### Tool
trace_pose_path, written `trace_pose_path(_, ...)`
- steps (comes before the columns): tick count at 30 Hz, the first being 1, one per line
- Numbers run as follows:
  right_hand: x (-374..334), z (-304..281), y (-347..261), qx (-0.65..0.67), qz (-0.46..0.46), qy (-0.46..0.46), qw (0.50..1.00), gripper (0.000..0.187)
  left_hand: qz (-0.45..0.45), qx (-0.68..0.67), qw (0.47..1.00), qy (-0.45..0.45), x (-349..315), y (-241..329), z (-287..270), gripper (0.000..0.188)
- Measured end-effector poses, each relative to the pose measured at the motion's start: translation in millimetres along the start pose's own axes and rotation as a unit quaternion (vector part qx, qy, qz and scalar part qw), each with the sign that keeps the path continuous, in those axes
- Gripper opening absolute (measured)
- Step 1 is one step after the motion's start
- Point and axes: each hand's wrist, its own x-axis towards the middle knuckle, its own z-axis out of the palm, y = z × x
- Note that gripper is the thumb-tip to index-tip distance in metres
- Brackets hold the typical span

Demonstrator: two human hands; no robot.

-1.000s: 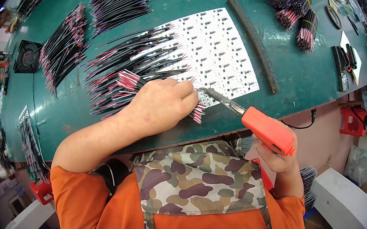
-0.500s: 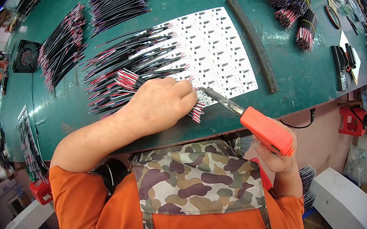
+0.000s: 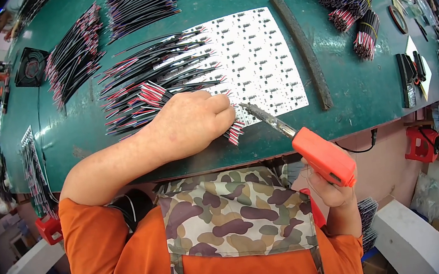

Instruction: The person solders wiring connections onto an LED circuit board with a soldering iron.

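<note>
My left hand (image 3: pixel 198 120) is closed around a bundle of wires (image 3: pixel 153 95) with red, white and black ends, poking out on both sides of the fist. Beneath it lies a white circuit board panel (image 3: pixel 259 61) with rows of small dark parts. Several black wires (image 3: pixel 161 62) lie across the panel's left part. In my right hand (image 3: pixel 329 189) is a red soldering iron (image 3: pixel 323 157), its dark tip just to the right of my left fingers, over the panel's near edge. Whether the tip touches a wire or the panel, I cannot tell.
A dark metal bar (image 3: pixel 302 53) lies right of the panel. Wire piles (image 3: pixel 75 56) and a small black fan (image 3: pixel 31 67) stand at the left. Tied wire bundles (image 3: pixel 366 37) lie at the far right, with a black stapler-like tool (image 3: pixel 406 81) nearer.
The soldering iron and my right hand have shifted slightly to the right, so the tip stands a little farther from my left fingers. My left hand has barely moved, still gripping the wires.
</note>
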Motion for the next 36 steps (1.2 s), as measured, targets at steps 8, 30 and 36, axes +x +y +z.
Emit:
trace_pose_path(8, 2.5, 0.8, -1.4, 0.012, 0.000, -0.005, 1.000, 0.056, 0.009, -0.006, 1.000, -0.013, 0.6, -2.4, -1.2, 0.016)
trace_pose_path(30, 3.2, 2.5, -4.2, -0.031, -0.019, 0.007, 0.999, 0.054, 0.014, 0.004, 1.000, -0.018, 1.3, -1.6, -1.5, 0.023)
trace_pose_path(36, -2.8, -4.9, -3.8, -0.014, 0.000, 0.001, 1.000, 0.056, 0.012, 0.007, 1.000, -0.022, 1.7, -1.1, -2.4, 0.023)
